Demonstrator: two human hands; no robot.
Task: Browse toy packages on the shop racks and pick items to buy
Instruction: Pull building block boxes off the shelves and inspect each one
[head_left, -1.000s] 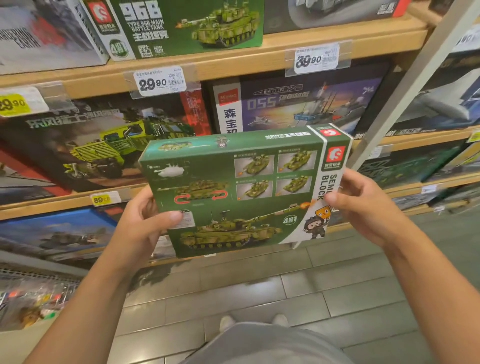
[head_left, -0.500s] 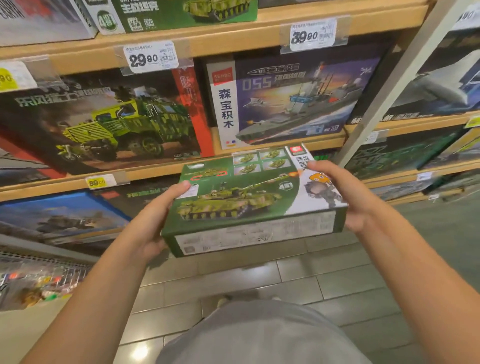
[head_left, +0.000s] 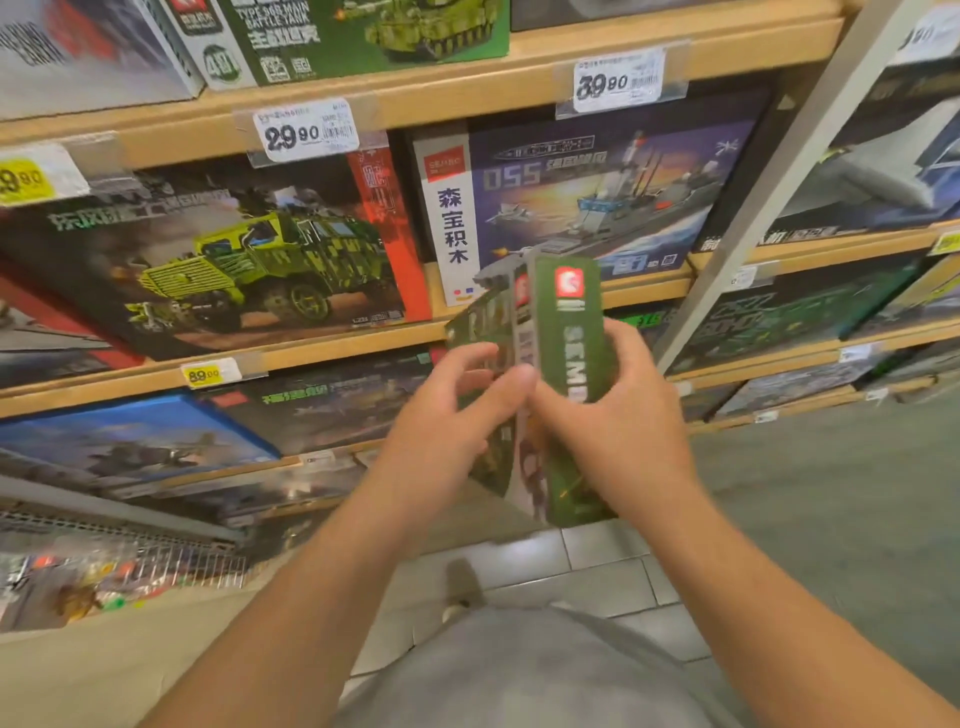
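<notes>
A green tank block-set box (head_left: 569, 317) stands on end in front of the shelves, its narrow side panel with a red logo turned toward me. My right hand (head_left: 618, 421) wraps the box's lower right side. My left hand (head_left: 449, 431) touches its left face, thumb and fingers against the cardboard. The box's picture face is mostly hidden and blurred.
Wooden shelves (head_left: 415, 98) carry more boxes: a green truck set (head_left: 244, 260), a blue 055 warship set (head_left: 597, 197), another green tank set (head_left: 363, 36) above. Price tags read 29.90 (head_left: 304, 132) and 39.90 (head_left: 613, 80). A slanted white post (head_left: 769, 208) stands right. Tiled floor below.
The box went from facing me flat, to tilted with its bottom edge toward me, to standing on end. Both hands moved closer together around it.
</notes>
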